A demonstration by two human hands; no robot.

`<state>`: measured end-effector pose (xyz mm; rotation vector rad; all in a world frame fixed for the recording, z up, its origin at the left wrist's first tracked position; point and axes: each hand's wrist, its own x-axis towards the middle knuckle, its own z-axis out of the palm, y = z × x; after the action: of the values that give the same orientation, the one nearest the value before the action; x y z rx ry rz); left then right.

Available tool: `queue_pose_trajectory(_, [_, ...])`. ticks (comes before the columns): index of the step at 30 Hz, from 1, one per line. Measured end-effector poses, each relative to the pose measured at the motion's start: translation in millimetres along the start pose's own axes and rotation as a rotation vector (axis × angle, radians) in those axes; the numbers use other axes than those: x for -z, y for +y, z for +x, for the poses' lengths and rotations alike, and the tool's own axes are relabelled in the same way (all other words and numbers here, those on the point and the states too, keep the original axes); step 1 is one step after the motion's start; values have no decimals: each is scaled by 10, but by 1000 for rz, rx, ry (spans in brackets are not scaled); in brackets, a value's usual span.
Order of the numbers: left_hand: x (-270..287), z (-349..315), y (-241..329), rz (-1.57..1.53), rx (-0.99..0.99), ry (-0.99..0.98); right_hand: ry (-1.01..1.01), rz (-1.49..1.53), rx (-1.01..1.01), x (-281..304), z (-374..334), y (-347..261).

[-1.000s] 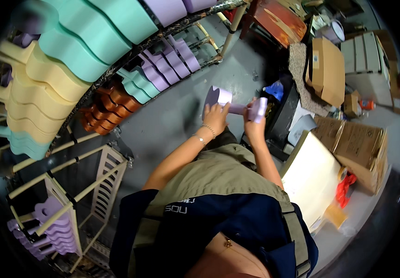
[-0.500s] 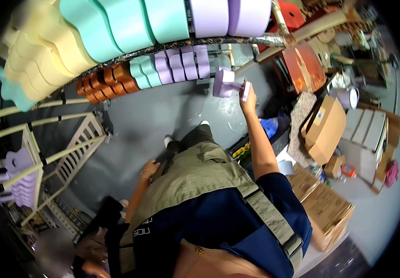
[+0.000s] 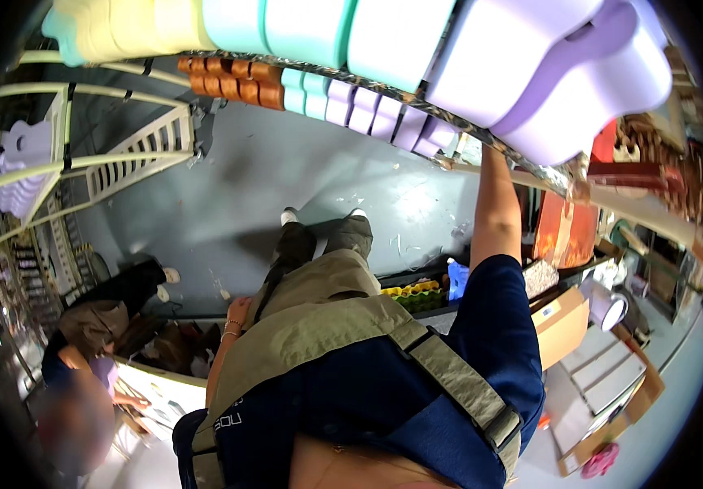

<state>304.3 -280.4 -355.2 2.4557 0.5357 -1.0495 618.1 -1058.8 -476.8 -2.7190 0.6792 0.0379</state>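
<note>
My right arm reaches up and forward to a rack rail. Its hand is hidden behind that rail and the large purple wavy-edged pieces on the upper row, so what it holds does not show. Just left of the wrist, a lower row of smaller purple pieces ends in a tilted purple piece. Beside my thigh hangs my left hand, loosely open with nothing seen in it, a bracelet on the wrist.
Mint, yellow and brown pieces continue leftward along the rack. Far left stands a cream frame with purple pieces. Another person works at lower left. Cardboard boxes and a red-orange case are on the right.
My right hand, which held a purple piece by its narrow end in the open, has gone up behind the rack rail. My view has shifted, bringing the upper row closer and further right.
</note>
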Motion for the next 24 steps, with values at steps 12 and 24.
queue_pose_trajectory(12, [-102,-180,-97,-42,42,14,102,1032,-607,-1148,88,167])
queue_pose_trajectory(24, [-963,592,-593,151,-245,-85,-1345,259,-14,-1427,-3226,-2069])
